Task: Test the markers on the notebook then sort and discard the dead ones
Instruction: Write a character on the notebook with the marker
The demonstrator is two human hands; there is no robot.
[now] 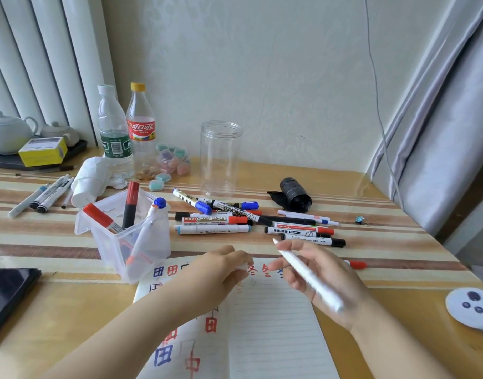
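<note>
Head view: right fingers point(295, 280) grip white marker point(308, 280), left fingers point(234, 266) pinch its cap point(241, 266); bin point(120, 242) holds markers.

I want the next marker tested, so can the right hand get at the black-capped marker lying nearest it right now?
Probably not yet: the right hand already holds a white marker. The black-capped marker lies just beyond it with nothing between.

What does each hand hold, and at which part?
The right hand grips a slim white marker around its middle. The left hand pinches something small and white, perhaps its cap; this cannot be told.
</note>
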